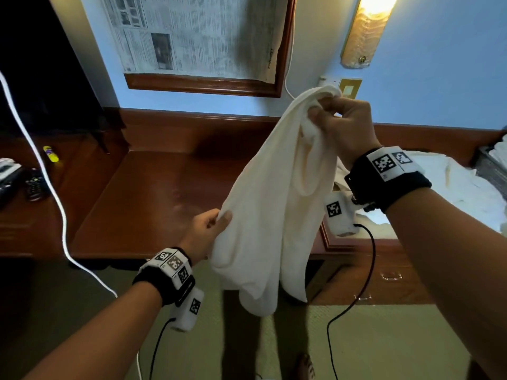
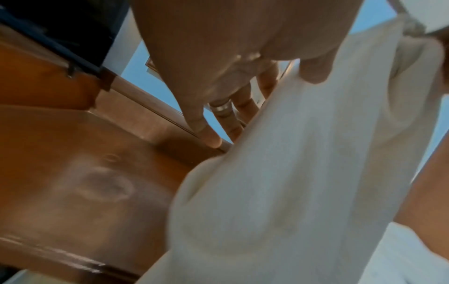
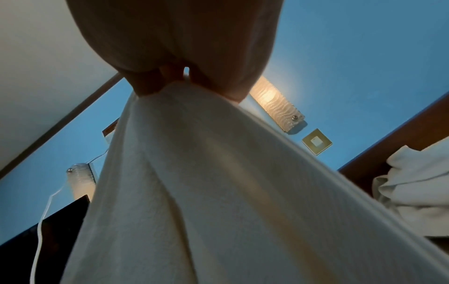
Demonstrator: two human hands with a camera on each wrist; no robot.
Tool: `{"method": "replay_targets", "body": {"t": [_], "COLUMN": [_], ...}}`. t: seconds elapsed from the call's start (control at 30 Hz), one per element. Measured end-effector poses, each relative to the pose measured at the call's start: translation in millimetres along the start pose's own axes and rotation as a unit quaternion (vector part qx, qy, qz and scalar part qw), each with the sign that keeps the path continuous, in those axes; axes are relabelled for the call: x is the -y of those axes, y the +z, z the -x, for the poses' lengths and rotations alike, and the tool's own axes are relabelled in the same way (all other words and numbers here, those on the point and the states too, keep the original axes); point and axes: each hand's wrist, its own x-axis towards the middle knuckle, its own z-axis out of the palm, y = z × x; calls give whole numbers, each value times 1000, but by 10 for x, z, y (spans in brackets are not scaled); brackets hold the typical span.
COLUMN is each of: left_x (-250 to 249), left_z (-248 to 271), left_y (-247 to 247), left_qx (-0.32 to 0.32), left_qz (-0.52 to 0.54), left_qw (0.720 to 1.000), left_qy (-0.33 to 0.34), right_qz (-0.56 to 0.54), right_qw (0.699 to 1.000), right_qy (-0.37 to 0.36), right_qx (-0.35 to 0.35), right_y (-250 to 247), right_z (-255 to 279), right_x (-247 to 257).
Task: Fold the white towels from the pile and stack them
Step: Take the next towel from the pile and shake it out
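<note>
A white towel (image 1: 269, 204) hangs in the air in front of the wooden table (image 1: 153, 193). My right hand (image 1: 340, 124) holds its top end up high, fingers curled round bunched cloth. Lower down, my left hand (image 1: 211, 229) pinches the towel's left edge between thumb and fingers. The left wrist view shows the thumb (image 2: 313, 71) pressed on the towel (image 2: 291, 182) with the fingers behind it. In the right wrist view the fingers (image 3: 155, 84) grip the gathered towel (image 3: 206, 192). The pile of white towels (image 1: 450, 187) lies on the table at the right.
A dark basket (image 1: 491, 168) with white cloth stands at the far right. A yellow glue stick (image 1: 50, 154) and remote controls (image 1: 33, 185) lie on the lower shelf at the left. A white cable (image 1: 41, 165) hangs across the left. A framed newspaper (image 1: 197, 37) and lit lamp (image 1: 365, 28) are on the wall.
</note>
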Motion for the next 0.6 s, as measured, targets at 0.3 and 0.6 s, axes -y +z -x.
{"method": "replay_targets", "body": {"t": [0.3, 0.6], "left_x": [-908, -946], "left_z": [-345, -342], "left_y": [339, 508], "left_qx": [-4, -9], "left_qz": [42, 42], "left_qw": [993, 992], "left_qy": [107, 120], "right_qz": [29, 62], "right_qw": [997, 997], "right_qy": [-22, -22], "right_qx": [61, 36], "right_y": [103, -131], "right_z": [122, 125], "right_x": [94, 110]}}
